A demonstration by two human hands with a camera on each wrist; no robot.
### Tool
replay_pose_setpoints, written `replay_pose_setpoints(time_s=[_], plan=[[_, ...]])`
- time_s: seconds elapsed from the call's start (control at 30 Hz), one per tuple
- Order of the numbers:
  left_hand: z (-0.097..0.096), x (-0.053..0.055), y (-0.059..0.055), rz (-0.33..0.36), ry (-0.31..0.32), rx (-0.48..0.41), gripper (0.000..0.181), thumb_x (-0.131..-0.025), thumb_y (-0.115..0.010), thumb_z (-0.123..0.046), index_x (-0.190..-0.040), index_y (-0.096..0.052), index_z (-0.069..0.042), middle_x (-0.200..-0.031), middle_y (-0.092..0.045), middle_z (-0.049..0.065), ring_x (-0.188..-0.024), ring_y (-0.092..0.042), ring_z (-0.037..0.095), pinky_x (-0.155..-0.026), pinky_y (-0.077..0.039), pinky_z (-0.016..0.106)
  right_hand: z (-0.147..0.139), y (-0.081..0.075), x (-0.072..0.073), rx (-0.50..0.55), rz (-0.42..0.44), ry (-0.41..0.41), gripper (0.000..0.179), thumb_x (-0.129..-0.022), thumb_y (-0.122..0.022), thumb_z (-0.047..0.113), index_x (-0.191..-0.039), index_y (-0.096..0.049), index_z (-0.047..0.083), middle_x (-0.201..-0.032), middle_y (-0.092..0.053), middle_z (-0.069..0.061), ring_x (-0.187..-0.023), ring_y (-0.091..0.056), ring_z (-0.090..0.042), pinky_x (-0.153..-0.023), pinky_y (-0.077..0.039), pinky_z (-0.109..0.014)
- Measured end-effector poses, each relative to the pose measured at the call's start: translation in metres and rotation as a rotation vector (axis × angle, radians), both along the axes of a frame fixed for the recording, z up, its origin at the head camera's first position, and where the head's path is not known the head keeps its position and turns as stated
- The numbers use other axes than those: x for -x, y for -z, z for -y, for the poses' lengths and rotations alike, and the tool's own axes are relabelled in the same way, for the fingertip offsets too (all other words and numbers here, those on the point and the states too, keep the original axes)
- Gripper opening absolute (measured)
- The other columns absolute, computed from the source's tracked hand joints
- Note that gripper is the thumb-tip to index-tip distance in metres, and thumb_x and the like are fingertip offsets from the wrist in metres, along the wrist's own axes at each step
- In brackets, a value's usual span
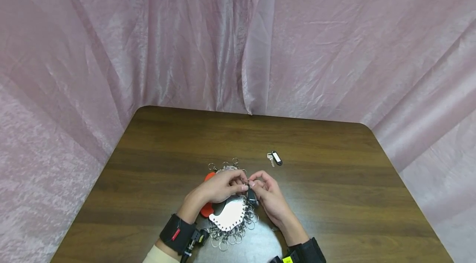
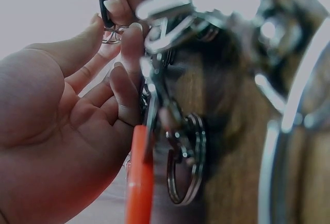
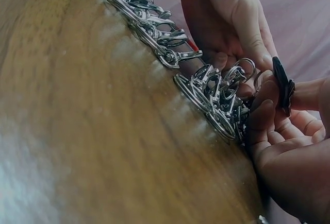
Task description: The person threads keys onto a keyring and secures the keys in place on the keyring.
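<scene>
My left hand reaches over a round, shiny metal disc fringed with several swivel clasps and split rings. Between its thumb and index finger it pinches a small metal ring. An orange part of the disc shows beside that hand. Close by on the right, my right hand holds a black key tag with its fingers, and the fingertips of both hands almost meet at the ring. The exact joint between ring and tag is hidden by the fingers.
A silver key and another black key tag with a white label lie farther back on the brown wooden table. Pink curtains hang behind the table's far edge.
</scene>
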State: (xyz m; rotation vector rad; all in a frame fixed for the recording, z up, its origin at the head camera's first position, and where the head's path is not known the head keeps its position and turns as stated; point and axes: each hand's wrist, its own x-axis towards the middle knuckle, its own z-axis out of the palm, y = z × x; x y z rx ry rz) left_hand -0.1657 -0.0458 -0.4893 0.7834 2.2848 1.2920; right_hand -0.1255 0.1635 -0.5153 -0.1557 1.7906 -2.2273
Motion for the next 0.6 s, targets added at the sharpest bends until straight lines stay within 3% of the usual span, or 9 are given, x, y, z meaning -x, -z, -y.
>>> replay_pose_setpoints(time_s=[0.37,0.6], plan=[[-0.0016,0.0017,0.002,0.048,-0.006,-0.018,0.02,-0.101,-0.075,-0.021,-0.116,-0.065,-0.012,-0.096,-0.071,-0.005,-0.087,-0.069,0.01,-0.08,-0.055,0.032,-0.0011,-0.0011,-0.0009,-0.011,0.015,0.038,0.028,-0.104,-0.061,0.003,-0.125,-0.05,-0.011,-0.084,-0.063,0.0,-0.071,-0.051,-0.007,-0.063,-0.041,-0.018],[-0.0019,0.0014,0.0017,0.036,-0.017,-0.022,0.014,-0.101,-0.075,-0.02,-0.111,-0.066,-0.014,-0.093,-0.07,-0.004,-0.085,-0.068,0.013,-0.079,-0.054,0.033,-0.0023,-0.0009,-0.0005,-0.005,0.004,0.022,0.028,-0.105,-0.061,0.002,-0.126,-0.049,-0.012,-0.085,-0.065,0.0,-0.072,-0.051,-0.007,-0.064,-0.041,-0.018]])
